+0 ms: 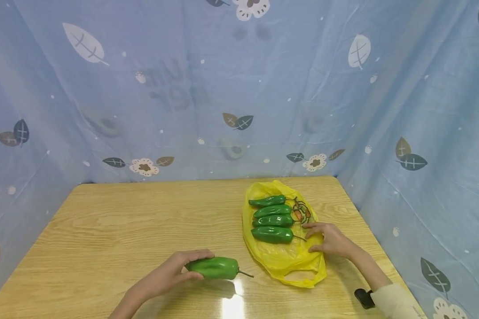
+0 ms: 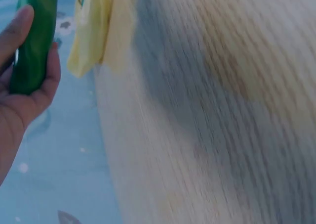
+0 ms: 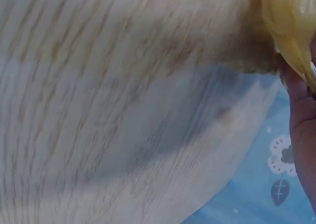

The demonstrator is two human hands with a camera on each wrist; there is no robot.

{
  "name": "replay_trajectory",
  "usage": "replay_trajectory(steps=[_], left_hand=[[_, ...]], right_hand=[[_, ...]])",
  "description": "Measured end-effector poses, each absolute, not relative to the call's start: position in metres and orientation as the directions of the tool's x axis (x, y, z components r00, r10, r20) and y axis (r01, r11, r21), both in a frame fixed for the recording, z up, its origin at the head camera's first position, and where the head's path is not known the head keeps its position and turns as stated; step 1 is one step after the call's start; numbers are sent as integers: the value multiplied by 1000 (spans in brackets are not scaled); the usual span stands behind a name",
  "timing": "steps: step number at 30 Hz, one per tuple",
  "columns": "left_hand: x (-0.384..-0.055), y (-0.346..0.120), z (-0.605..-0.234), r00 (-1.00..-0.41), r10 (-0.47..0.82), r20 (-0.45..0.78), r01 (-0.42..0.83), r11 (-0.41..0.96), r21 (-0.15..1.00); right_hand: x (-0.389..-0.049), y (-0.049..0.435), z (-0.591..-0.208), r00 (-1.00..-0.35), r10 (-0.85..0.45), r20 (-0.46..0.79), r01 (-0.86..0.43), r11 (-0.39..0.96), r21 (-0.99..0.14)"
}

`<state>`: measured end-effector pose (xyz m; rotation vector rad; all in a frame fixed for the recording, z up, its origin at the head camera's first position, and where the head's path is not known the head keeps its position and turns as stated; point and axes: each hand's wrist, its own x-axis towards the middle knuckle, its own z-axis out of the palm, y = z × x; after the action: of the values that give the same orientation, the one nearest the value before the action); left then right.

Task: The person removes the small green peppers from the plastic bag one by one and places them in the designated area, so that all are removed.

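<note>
My left hand (image 1: 173, 272) grips a large green chili pepper (image 1: 217, 268) by its blunt end, above the front of the table, its thin stem pointing right. The left wrist view shows this pepper (image 2: 35, 41) between thumb and fingers. On the right, my right hand (image 1: 329, 239) holds the right edge of a yellow plastic bag (image 1: 279, 261), fingers over the rim and thumb below them. Part of the bag (image 3: 291, 23) sits between the fingers in the right wrist view. Several green peppers (image 1: 272, 235) lie in a column on the bag, stems to the right.
Small red and dark curled chilies (image 1: 301, 212) lie on the bag beside the stems. The wooden table (image 1: 123, 226) extends to the left. A blue patterned curtain (image 1: 183, 88) surrounds its back and sides. A black device (image 1: 364, 298) sits by the right sleeve.
</note>
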<state>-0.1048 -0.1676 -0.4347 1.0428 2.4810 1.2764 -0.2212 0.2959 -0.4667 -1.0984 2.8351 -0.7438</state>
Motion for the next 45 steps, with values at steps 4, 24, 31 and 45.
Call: replay_trajectory(steps=[4,24,31,45], left_hand=[[-108,-173,-437,-706,695,136,482,331,811],[-141,-187,-442,-725,681,100,453,362,815],[-159,-190,-437,-751,651,106,449,387,806],[-186,-197,-440,-795,596,114,438,433,788]], right_hand=[[-221,297,-467,-760,-634,143,-620,640,-454],[-221,298,-469,-772,-621,137,-600,640,-480],[-220,298,-468,-775,-618,133,-595,641,-485],[-218,299,-469,-787,-603,130,-573,636,-517]])
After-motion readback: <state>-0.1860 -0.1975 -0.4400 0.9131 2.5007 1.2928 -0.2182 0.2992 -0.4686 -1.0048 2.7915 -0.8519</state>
